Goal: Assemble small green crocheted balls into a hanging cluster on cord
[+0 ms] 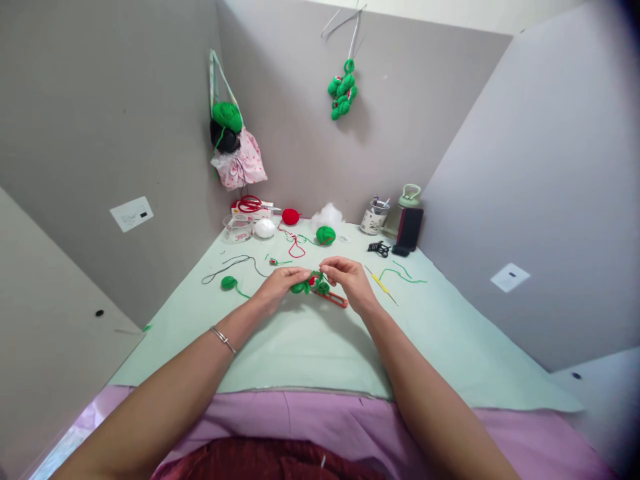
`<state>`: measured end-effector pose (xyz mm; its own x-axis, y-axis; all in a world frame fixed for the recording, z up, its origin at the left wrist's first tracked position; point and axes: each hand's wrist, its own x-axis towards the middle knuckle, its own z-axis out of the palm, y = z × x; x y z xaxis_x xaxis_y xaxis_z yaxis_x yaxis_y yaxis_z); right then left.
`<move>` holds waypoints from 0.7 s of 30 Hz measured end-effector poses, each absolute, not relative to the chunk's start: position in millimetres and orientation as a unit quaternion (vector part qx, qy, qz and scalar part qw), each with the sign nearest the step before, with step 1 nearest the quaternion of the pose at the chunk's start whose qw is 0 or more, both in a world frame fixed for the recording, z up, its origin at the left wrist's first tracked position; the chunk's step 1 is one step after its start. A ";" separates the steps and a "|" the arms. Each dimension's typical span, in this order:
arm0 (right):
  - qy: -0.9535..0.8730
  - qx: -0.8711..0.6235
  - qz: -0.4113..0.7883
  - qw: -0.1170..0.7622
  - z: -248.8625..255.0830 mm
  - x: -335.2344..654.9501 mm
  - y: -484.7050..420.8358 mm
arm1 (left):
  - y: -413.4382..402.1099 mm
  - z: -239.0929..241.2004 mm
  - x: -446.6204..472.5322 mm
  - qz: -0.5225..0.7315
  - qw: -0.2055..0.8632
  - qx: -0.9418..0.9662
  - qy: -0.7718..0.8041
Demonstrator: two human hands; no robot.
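Observation:
My left hand (pixel 283 285) is closed on a small green and red crochet piece (pixel 311 283), held above the table between both hands. The fingers of my right hand (pixel 346 277) are pinched at the top of the piece, where a bit of green yarn rises to the fingertips; whether a needle is there too is too small to tell. Beneath the hands lies an orange-red box cutter (pixel 334 299), partly covered by the piece. To the left a small green ball (pixel 229 283) trails yarn toward my left hand. A yellow crochet hook (pixel 383 285) rests right of my right hand.
Farther back are a green yarn ball (pixel 325 235), a red ball (pixel 291 217), white stuffing (pixel 328 217), a clear tub (pixel 238 228), red scissors (pixel 253 205), a pen cup (pixel 375 218), a phone (pixel 410 229) and a bottle (pixel 411 195). Grey partitions (pixel 380 100) enclose the table.

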<state>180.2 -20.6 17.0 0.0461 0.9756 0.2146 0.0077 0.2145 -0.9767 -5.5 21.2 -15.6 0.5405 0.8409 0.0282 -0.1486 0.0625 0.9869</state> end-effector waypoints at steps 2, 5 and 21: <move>-0.537 -0.457 0.431 0.563 17.2 179.8 -20.5 | 22.0 -16.4 -5.4 0.373 0.663 0.577 0.299; -0.536 -0.457 0.428 0.566 18.0 179.2 -20.5 | 22.3 -16.6 -5.4 0.370 0.663 0.577 0.300; -0.576 -0.458 0.383 0.559 13.1 176.6 -19.6 | 20.9 -15.2 -5.0 0.373 0.661 0.564 0.326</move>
